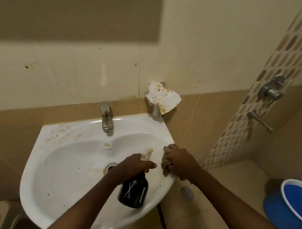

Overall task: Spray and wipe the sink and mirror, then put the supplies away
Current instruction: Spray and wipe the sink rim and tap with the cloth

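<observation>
Left grip (133, 164) clasps black scissor-marked spray bottle (134, 191); right grip (179, 161) bunches tan cloth (165, 166).

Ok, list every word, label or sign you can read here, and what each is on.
Sink: small dark brand mark below the tap, too small and blurred to read.
Black spray bottle: white scissors symbol and a vertical white strip, no readable words.
No other text shows.

Bucket (292, 205) cut off; mirror (73, 7) perhaps blurred.

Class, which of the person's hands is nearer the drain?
Left. The left hand grips the spray bottle just right of the drain; the right hand grips a cloth at the sink's right rim.
</observation>
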